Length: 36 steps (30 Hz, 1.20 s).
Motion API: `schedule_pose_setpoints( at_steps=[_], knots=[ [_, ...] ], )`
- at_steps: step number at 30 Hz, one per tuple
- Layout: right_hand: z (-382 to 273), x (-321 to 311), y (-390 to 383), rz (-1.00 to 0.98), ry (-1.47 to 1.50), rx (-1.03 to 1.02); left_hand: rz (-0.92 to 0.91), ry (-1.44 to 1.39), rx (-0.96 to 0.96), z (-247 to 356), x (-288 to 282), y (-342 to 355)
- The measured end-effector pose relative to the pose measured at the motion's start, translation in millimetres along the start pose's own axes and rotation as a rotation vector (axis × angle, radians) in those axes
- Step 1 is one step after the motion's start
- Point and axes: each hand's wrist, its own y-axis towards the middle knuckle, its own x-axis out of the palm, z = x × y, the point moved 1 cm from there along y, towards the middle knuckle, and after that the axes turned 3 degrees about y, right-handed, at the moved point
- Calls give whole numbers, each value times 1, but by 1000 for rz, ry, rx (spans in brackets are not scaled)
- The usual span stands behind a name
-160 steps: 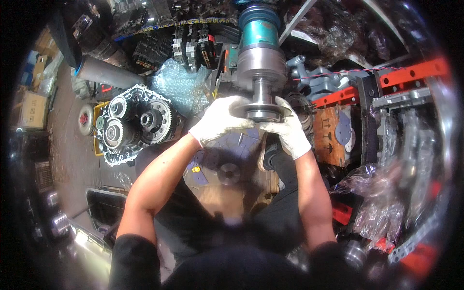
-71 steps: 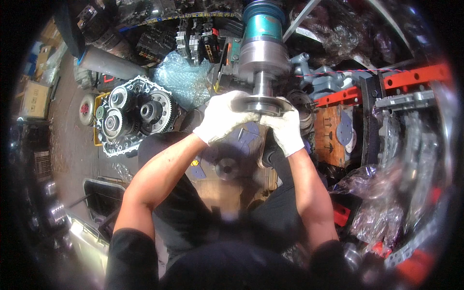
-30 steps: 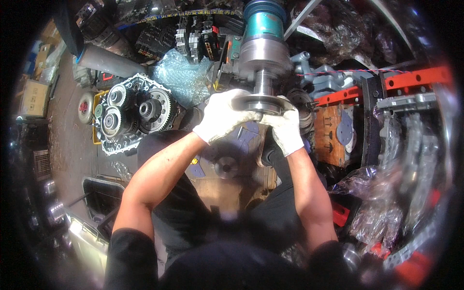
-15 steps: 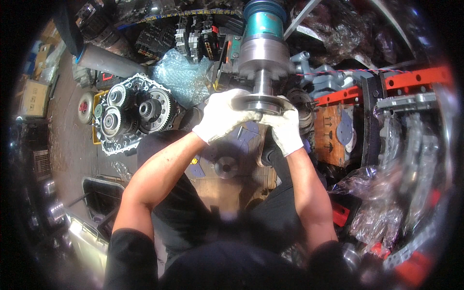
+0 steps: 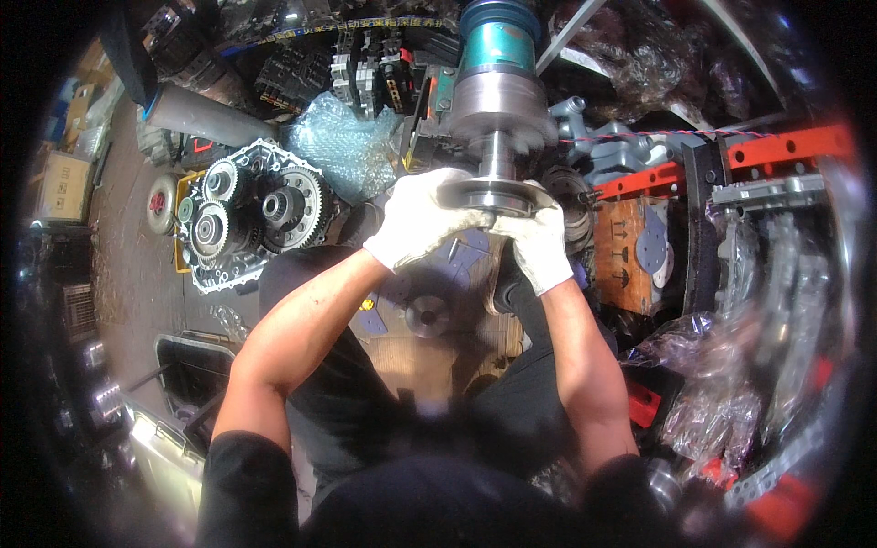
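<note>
Gloved in white, my left hand [image 5: 422, 219] grips the left rim of a shiny round metal disc with a raised hub [image 5: 496, 199]. My right hand [image 5: 541, 239], in a matching glove, has its fingers closed round the disc's right edge. The disc sits at the near end of a bright metal shaft [image 5: 498, 157]. That shaft leads to a wide, motion-blurred metal cylinder [image 5: 499, 102] on a green machine housing [image 5: 498, 46]. Some of my fingertips are hidden by the disc.
An open gearbox case with several gears [image 5: 256, 215] lies at left, near bubble wrap [image 5: 343, 137]. Cardboard [image 5: 411, 365] and a metal ring [image 5: 427, 316] are below my hands. Red perforated rails [image 5: 790, 146], a wooden block [image 5: 623, 260] and plastic-wrapped parts [image 5: 713, 393] stand at right.
</note>
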Motion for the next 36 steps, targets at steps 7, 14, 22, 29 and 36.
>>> schedule_pose_setpoints(
  at_steps=[7,14,22,29,36],
  knots=[
    [-3,3,-2,13,18,20,-29,22,-69,4,-1,0],
    [1,1,0,40,283,101,12,41,-15,4,-1,-1],
    [2,-1,0,11,-10,9,24,41,-8,2,1,0],
    [5,-2,2,1,-31,-20,19,-13,12,2,1,-1],
    [0,1,0,11,148,60,-34,-5,-68,6,-1,-1]
  ],
)
